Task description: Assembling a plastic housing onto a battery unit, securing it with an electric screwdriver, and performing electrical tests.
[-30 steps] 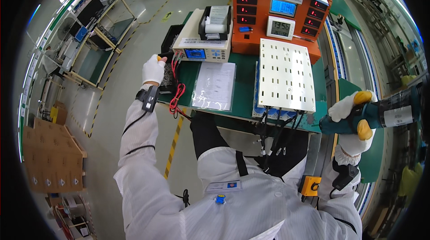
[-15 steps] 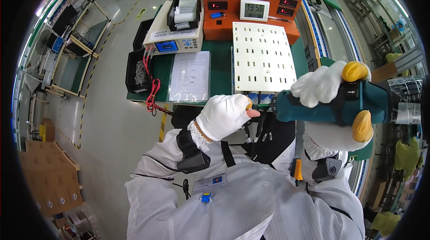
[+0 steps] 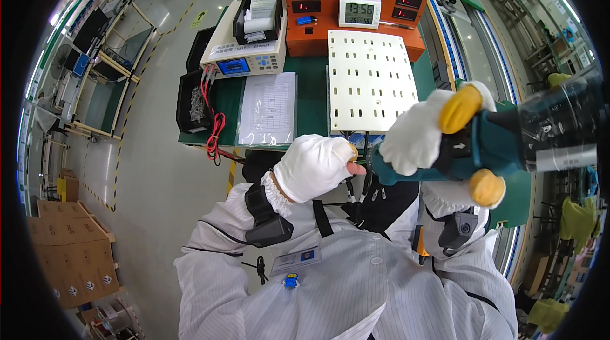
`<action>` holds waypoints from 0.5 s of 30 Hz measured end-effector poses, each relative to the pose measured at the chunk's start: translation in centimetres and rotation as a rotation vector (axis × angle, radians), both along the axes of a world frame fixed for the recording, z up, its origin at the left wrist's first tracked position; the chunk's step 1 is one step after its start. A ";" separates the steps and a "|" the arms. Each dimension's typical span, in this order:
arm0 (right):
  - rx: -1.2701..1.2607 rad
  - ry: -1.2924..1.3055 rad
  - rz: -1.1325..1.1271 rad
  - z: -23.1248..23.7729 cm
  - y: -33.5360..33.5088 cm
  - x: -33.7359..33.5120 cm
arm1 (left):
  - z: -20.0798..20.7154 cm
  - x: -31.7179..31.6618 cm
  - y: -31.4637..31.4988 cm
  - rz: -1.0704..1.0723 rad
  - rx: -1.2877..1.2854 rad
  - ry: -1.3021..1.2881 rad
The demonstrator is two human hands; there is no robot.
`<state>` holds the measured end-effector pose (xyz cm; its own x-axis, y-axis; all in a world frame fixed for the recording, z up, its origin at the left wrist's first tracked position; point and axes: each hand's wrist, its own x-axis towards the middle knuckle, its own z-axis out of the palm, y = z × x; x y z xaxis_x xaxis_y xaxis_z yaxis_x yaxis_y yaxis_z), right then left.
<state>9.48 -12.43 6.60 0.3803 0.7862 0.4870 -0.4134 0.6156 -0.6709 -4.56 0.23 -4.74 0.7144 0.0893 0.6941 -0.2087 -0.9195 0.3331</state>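
Observation:
My right hand (image 3: 413,133), in a white glove with yellow fingertips, is wrapped round a teal and black power tool (image 3: 495,143). The tool lies sideways in front of my chest. Its left end comes close to my left hand (image 3: 311,168), and its far right part is dark and wrapped in clear film. My left hand wears a white glove with a bare thumb tip. Its fingers are curled in a pinch, and anything between them is too small or hidden. Just beyond both hands stands a cream panel (image 3: 372,83) with rows of slots. Dark cables hang below it.
On the green bench (image 3: 311,64) are an orange cabinet (image 3: 318,35) with red displays, a clock (image 3: 359,12), a white meter (image 3: 244,60) with red leads (image 3: 216,127), a printed sheet (image 3: 268,108) and a black bin (image 3: 194,102) of small metal parts. Cardboard boxes (image 3: 73,248) stand at lower left.
My right hand and the power tool have moved left, toward my left hand, and the tool's right end has swung up and nearer. My left hand has shifted slightly left and stays pinched.

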 end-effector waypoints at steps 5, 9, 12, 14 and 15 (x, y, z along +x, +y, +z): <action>-0.087 -0.219 0.054 -2.1 2.3 2.3 | 1.4 0.1 0.5 0.173 -0.115 0.208; -0.144 -0.301 -0.201 -2.5 5.6 2.1 | 0.8 0.2 1.9 0.223 -0.169 0.302; -0.272 -0.262 -0.246 -3.1 6.2 1.4 | 0.2 0.2 2.3 0.232 -0.087 0.385; -0.293 -0.264 -0.273 -3.1 6.6 1.3 | 0.2 -0.1 2.8 0.230 -0.080 0.381; -0.294 -0.262 -0.229 -3.2 6.6 1.5 | 0.1 -0.3 3.0 0.222 -0.072 0.376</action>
<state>10.94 -5.83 3.41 0.4542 0.8156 0.3584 -0.0820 0.4388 -0.8948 -4.90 3.28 -4.67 0.8742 0.3076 0.3757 0.1392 -0.9000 0.4130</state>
